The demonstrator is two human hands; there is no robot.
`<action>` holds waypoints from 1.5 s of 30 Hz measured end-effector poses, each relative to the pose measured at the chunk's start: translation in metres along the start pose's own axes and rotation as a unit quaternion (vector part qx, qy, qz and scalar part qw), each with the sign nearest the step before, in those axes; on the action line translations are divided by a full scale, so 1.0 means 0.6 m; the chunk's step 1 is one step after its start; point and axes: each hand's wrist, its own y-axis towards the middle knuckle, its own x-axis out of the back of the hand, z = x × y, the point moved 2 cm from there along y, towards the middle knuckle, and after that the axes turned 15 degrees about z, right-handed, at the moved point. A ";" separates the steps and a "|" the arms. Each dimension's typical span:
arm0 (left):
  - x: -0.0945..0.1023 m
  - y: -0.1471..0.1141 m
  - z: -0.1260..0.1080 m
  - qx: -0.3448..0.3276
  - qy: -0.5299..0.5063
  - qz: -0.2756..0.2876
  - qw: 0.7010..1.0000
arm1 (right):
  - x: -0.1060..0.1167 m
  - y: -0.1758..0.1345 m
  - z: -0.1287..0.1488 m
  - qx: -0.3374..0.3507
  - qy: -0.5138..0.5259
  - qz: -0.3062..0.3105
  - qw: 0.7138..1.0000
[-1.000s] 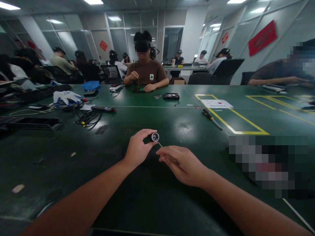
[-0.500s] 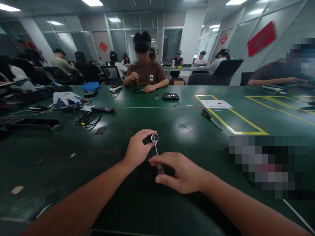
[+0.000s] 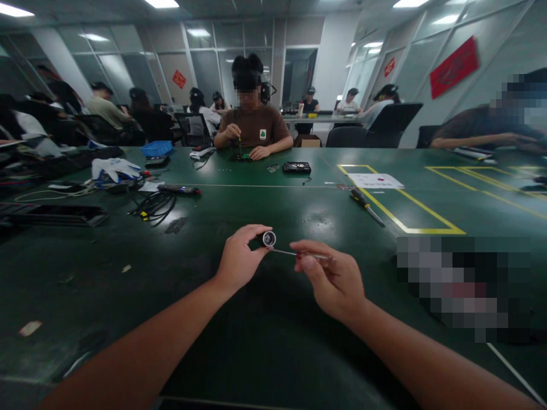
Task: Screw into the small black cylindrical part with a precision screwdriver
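Note:
Between the thumb and fingers of my left hand (image 3: pixel 239 259) is a small black cylindrical part (image 3: pixel 269 239) with a bright metal rim. Its round end faces me, with small details inside that I cannot make out. My right hand (image 3: pixel 337 282) is closed around the handle of a thin screwdriver (image 3: pixel 284 251); the handle looks clear with some red. The screwdriver lies nearly level, its shaft pointing left. Its tip is beside the lower edge of the cylindrical part, near my left thumb, and I cannot tell whether they touch.
Black cables (image 3: pixel 158 208), a pen-shaped tool (image 3: pixel 178 190), white gloves (image 3: pixel 115 169) and a blue basket (image 3: pixel 156 149) lie left on the green table. A yellow-black screwdriver (image 3: pixel 366 205) and a paper sheet (image 3: pixel 380 180) lie right. A co-worker (image 3: pixel 254 125) sits opposite, near a black device (image 3: pixel 297 167).
The screwdriver's tip has come out of the cylindrical part's open end. My right hand has turned the screwdriver from upright to nearly level and closed its fingers on the handle.

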 end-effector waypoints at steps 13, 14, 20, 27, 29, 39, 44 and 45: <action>0.003 -0.001 -0.009 -0.007 0.036 -0.021 0.999 | -0.001 0.017 -0.042 -0.098 0.187 -0.080 0.974; 0.003 0.000 -0.010 -0.008 0.036 -0.025 0.999 | -0.001 0.018 -0.042 -0.099 0.189 -0.076 0.974; 0.004 0.000 -0.011 -0.012 0.036 -0.026 0.999 | -0.002 0.021 -0.043 -0.102 0.199 -0.065 0.973; 0.004 0.001 -0.011 -0.014 0.039 -0.024 0.999 | -0.006 0.016 -0.049 -0.098 0.198 -0.056 0.974; 0.005 0.001 -0.013 -0.013 0.036 -0.024 0.999 | -0.006 0.019 -0.050 -0.104 0.211 -0.059 0.970; 0.009 0.000 -0.017 -0.003 0.028 -0.024 0.999 | -0.012 0.038 -0.086 -0.200 0.478 -0.070 0.852; 0.010 0.000 -0.016 -0.003 0.035 -0.031 0.999 | -0.003 0.037 -0.082 -0.147 0.442 -0.103 0.879; 0.010 0.000 -0.015 -0.004 0.036 -0.031 0.999 | -0.003 0.035 -0.080 -0.131 0.426 -0.104 0.889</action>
